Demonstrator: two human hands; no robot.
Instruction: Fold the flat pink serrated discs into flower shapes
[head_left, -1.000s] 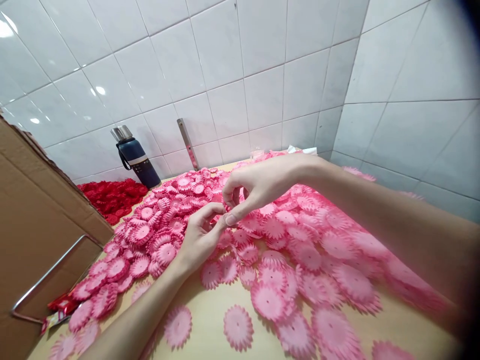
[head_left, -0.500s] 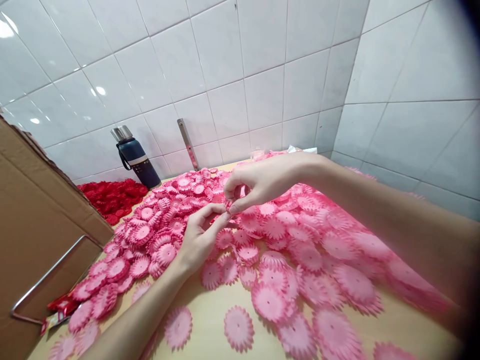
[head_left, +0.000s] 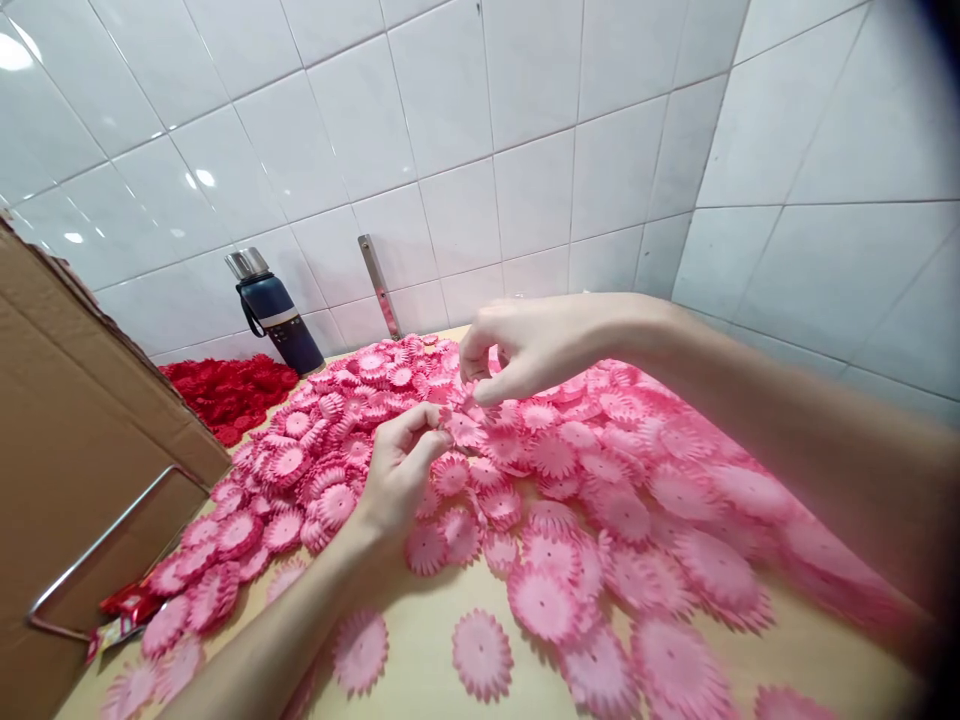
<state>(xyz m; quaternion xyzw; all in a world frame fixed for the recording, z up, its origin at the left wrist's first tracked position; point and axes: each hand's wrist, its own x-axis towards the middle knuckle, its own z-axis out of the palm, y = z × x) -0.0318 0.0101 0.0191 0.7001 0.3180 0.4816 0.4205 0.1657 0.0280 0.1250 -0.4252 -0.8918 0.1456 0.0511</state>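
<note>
Between thumb and fingers, my left hand [head_left: 405, 455] pinches a pink scalloped disc [head_left: 463, 428] by its left edge. Just above and to the right, my right hand [head_left: 517, 350] has its thumb and index fingertip closed at the disc's upper edge; what lies between those tips is too small to make out. Both hands are over a wide heap of similar pink petal discs [head_left: 551, 455], each with a notched rim and a small centre hole. Single discs [head_left: 481, 655] lie flat on the pale tabletop [head_left: 420, 640] nearer to me.
A dark blue flask [head_left: 274, 315] with a steel cap stands by the tiled wall, beside a red heap [head_left: 225, 390]. A metal strip [head_left: 379, 285] leans on the wall. At left are a cardboard box [head_left: 90, 400], a bent metal rod [head_left: 105, 540] and a red packet [head_left: 131, 598].
My right hand has moved slightly up and right, away from the left fingertips. The disc between the hands now shows more of its face. My left hand has hardly moved.
</note>
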